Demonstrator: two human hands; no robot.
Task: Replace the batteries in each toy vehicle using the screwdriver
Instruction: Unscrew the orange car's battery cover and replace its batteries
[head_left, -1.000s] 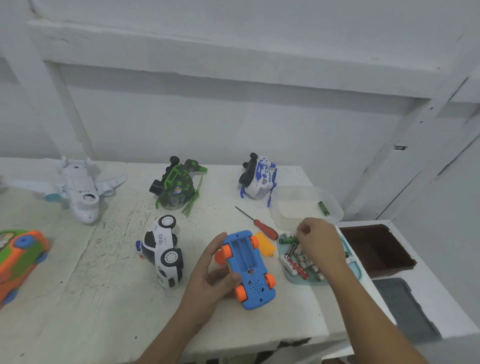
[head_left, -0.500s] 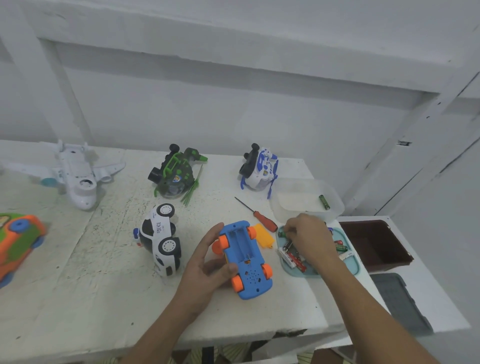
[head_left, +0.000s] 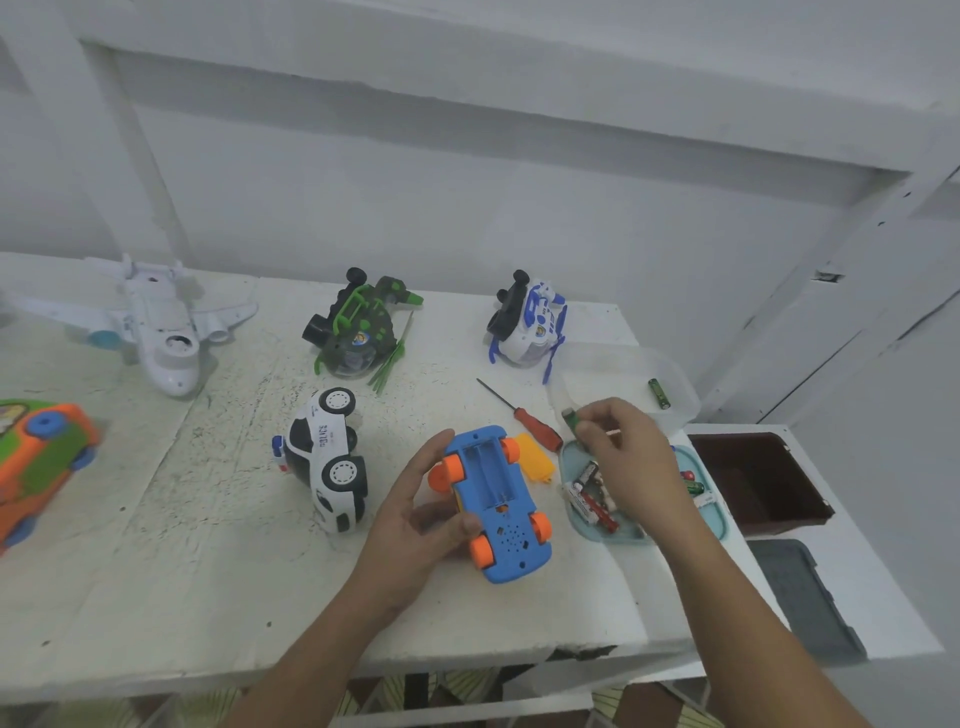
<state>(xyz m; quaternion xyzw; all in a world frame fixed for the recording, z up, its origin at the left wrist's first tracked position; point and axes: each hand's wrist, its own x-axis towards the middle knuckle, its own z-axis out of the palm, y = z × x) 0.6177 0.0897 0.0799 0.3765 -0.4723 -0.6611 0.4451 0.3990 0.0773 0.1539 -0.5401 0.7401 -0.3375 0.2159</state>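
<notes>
Head view: the left hand (head_left: 410, 525) grips the blue toy car (head_left: 493, 499), thumb and fingers curled round its side. The car lies wheels-up on the white tabletop (head_left: 208, 571) with its battery bay uncovered. At the car's 1 o'clock lies the orange cover (head_left: 535, 462), and just past it the red-handled screwdriver (head_left: 535, 421), its tip pointing to 10 o'clock.

The right hand (head_left: 623, 452) pinches a green battery (head_left: 571, 418) between thumb and fingertips, above a teal tray (head_left: 724, 519) of loose batteries at the car's 3 o'clock. Their labels are too small to read.

A clear tub (head_left: 613, 374) at 1 o'clock holds another battery (head_left: 658, 393). At the car's 9 o'clock a police car (head_left: 327, 457) lies on its side; the dark characters on its door are blurred beyond reading. A green toy (head_left: 358, 327) sits at 11 o'clock and a blue-and-white toy (head_left: 527, 325) at 12 o'clock.
</notes>
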